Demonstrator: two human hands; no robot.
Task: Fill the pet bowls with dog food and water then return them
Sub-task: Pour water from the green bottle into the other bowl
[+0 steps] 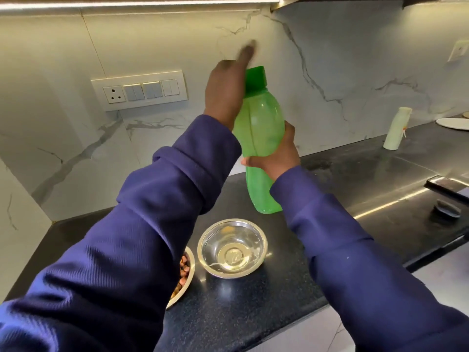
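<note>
Black speckled desk [253,313] under everything. Green bottle [264,138] raised upright above the desk, gripped mid-body by right hand [275,158], fingers closed round it. Left hand [225,95] at the bottle's green cap [256,78], fingers blurred, grip unclear. Steel bowl [232,248] with water below the bottle; kibble bowl [184,278] left of it, half hidden.
</note>
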